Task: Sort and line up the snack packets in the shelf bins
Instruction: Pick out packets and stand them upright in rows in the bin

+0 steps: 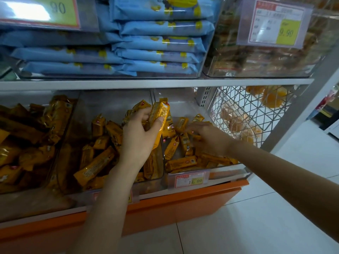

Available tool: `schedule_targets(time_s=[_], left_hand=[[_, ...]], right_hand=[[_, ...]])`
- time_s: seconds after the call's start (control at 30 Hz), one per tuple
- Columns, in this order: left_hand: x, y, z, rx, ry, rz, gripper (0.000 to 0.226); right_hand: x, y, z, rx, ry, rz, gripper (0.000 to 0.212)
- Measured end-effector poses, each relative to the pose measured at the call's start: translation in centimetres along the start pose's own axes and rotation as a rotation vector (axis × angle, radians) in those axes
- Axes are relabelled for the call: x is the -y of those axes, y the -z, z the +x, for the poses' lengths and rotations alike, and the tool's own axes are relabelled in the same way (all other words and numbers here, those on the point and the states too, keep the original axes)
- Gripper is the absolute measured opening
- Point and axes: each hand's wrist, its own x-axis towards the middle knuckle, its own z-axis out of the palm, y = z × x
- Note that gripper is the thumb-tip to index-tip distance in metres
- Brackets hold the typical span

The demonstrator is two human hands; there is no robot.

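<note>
The upright packets [159, 116] could slip from the left hand [141, 136] into the jumble, since only its thumb and curled fingers clamp them, tops leaning toward 1 o'clock. At its 3 o'clock the right hand [207, 138] reaches over loose packets [181, 162] in the right bin [229, 174]; blur hides whether its fingers pinch one.

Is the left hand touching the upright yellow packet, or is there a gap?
Touching. The head view shows the left hand gripping the upright yellow packet, with thumb and fingers curled round it.
</note>
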Motion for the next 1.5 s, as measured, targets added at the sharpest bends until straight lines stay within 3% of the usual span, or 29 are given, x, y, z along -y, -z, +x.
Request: schedule_targets(time_s=[0.2,0.4,0.5,0.67,0.9,0.97,1.07,1.13,1.27,1.5], left_hand=[[0.6,-0.2,-0.2,0.002,0.010,0.000,0.040],[0.8,0.3,-0.5,-0.017,0.042,-0.008,0.037],[0.7,0.2,-0.5,-0.019,0.049,-0.018,0.037],[0.6,0.2,-0.8,0.002,0.047,-0.040,0.035],[0.6,0.1,-0.8,-0.003,0.055,-0.024,0.038],[0.6,0.1,-0.8,-0.008,0.058,-0.018,0.038],[0.8,0.1,-0.6,-0.023,0.065,-0.023,0.039],[0.9,0.0,-0.5,-0.031,0.076,-0.031,0.039],[1.0,-0.1,-0.3,-0.044,0.080,-0.018,0.038],[1.4,0.2,0.2,-0.043,0.063,-0.003,0.040]], right_hand=[[0.8,-3.5,3.9,0.152,0.186,-0.158,0.047],[0.7,-4.2,4.9,0.108,0.370,-0.401,0.039],[0.4,-3.5,3.7,0.032,0.385,-0.366,0.039],[-0.6,-1.6,1.1,-0.035,0.267,-0.222,0.037],[-0.3,-0.7,-0.9,0.256,0.192,-0.197,0.031],[-0.9,-1.0,-0.1,0.164,0.096,-0.116,0.025],[-2.0,-1.9,2.5,-0.159,-0.150,0.103,0.026],[-2.2,-2.4,4.6,-0.181,-0.236,0.191,0.038],[-2.5,-3.0,7.5,0.092,-0.203,0.080,0.071],[-3.9,-3.0,8.5,0.108,-0.111,0.028,0.055]])
